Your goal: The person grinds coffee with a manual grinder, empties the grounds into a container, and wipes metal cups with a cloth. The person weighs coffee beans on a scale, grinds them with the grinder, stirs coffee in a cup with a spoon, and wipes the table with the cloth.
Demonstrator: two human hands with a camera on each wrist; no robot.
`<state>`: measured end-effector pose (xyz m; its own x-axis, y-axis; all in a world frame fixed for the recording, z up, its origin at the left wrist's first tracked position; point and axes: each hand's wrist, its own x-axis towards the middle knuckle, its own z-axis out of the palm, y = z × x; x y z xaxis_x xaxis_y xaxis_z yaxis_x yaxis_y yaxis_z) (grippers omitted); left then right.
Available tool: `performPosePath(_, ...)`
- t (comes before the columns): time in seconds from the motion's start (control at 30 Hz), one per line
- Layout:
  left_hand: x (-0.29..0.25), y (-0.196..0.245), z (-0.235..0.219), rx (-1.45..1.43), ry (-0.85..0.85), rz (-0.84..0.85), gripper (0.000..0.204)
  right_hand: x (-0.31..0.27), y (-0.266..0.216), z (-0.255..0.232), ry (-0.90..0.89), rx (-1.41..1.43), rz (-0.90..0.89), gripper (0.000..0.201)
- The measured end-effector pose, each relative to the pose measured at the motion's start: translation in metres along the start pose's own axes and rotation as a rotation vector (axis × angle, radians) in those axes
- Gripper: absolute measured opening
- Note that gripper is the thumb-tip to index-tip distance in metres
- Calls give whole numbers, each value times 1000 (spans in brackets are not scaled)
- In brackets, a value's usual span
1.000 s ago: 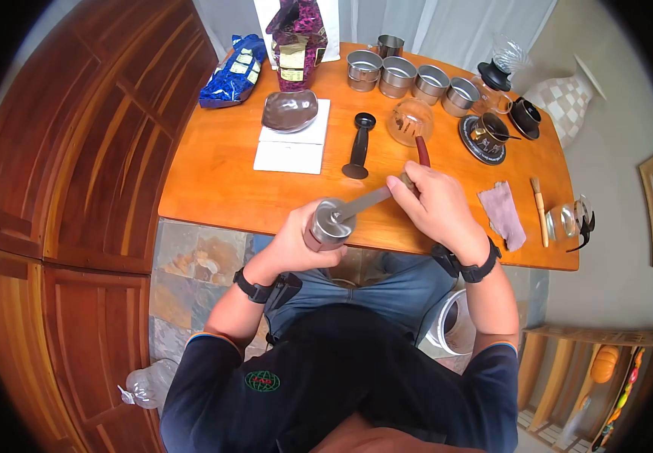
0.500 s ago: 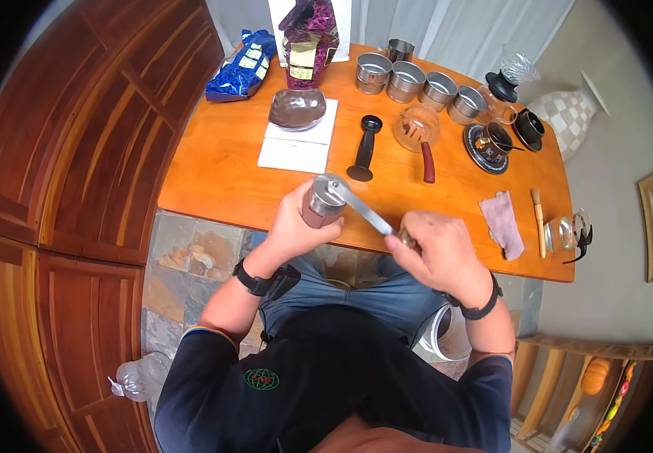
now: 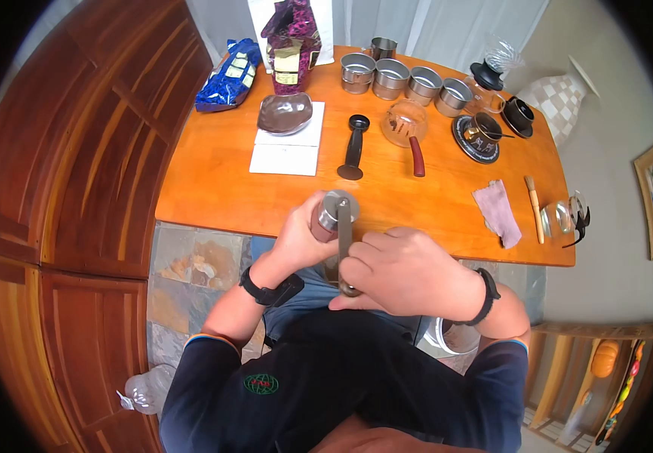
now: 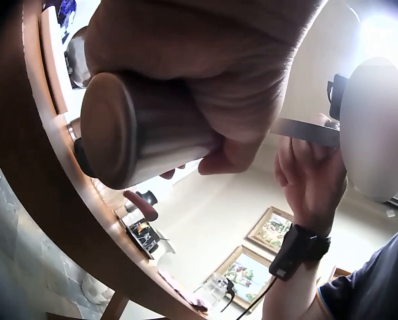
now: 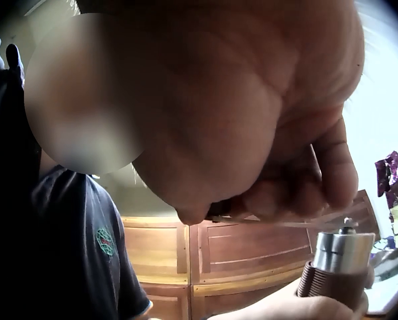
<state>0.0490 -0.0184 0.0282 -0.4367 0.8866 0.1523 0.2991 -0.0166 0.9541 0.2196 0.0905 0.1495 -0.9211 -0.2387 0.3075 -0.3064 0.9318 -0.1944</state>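
A cylindrical hand grinder (image 3: 326,220) with a metal top and brown band is held over the table's front edge by the left hand (image 3: 294,240), fingers wrapped round its body. Its flat crank arm (image 3: 344,241) points toward the person's body. The right hand (image 3: 402,272) grips the knob at the crank's end. In the left wrist view the grinder's round base (image 4: 107,130) faces the camera, below the left hand (image 4: 199,60). The right wrist view shows the grinder's metal top (image 5: 344,252) beneath the curled right hand (image 5: 252,113).
On the wooden table (image 3: 213,181) are a black tamper-like tool (image 3: 353,147), a red-handled glass pot (image 3: 405,123), several metal cups (image 3: 391,78), a brown dish (image 3: 285,114) on a white scale, a cloth (image 3: 497,214), a brush (image 3: 534,209) and two coffee bags (image 3: 290,57).
The right hand has swung the crank from pointing right to pointing toward the body. The left hand still holds the grinder. The head view has shifted slightly.
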Motion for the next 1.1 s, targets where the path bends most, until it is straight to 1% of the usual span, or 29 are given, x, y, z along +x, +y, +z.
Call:
performPosePath(0.03,-2,-3,1,5,-16,6,52,3,0,-1,-21,-52,-26,43)
performPosePath(0.07,-3,-9,3,-136,20,-26,52,6,1,0,-10,-60,-11,43)
performPosePath(0.1,-4,-12,3,-276,52,-60,53,10,3,3,26,-70,-40,43)
performPosePath(0.13,-5,1,0,-173,29,-92,48,12,4,6,60,-81,-68,43)
performPosePath(0.17,-5,4,-2,-169,5,-85,48,15,3,8,70,-90,-48,43)
performPosePath(0.23,-6,9,-4,-468,-83,-276,41,21,3,14,155,-27,-171,41)
performPosePath(0.27,-10,13,-2,-299,-106,-149,36,25,3,20,162,-33,-158,41)
performPosePath(0.33,-8,13,2,-238,-147,-108,36,32,3,28,239,3,-263,40)
performPosePath(0.37,-6,12,3,-180,-174,-73,37,34,4,27,248,-3,-253,40)
performPosePath(0.43,-6,6,4,-65,-226,-11,39,38,5,24,170,-5,-258,39)
performPosePath(0.57,-12,-8,6,153,-305,109,42,53,14,20,217,-15,-208,37)
performPosePath(0.63,-13,-14,8,256,-319,176,44,61,26,19,269,27,-187,35)
performPosePath(0.77,-17,-18,8,463,-349,294,48,67,38,21,270,-7,-158,35)
performPosePath(0.8,-18,-17,11,462,-348,289,48,68,42,21,269,-2,-159,35)
performPosePath(0.87,-16,-2,19,-73,-239,120,47,68,50,21,273,-67,-98,36)
performPosePath(0.9,-16,1,18,-71,-245,117,47,67,58,21,277,-64,-92,36)
performPosePath(0.97,-16,7,15,-18,-286,122,47,65,74,22,282,45,-38,38)
performPosePath(1.0,-16,9,17,-35,-260,137,46,64,78,23,266,87,7,39)
performPosePath(1.03,-17,11,16,-34,-260,136,46,63,80,22,266,88,7,39)
performPosePath(1.1,-19,13,13,-52,-274,166,41,57,85,19,226,120,115,38)
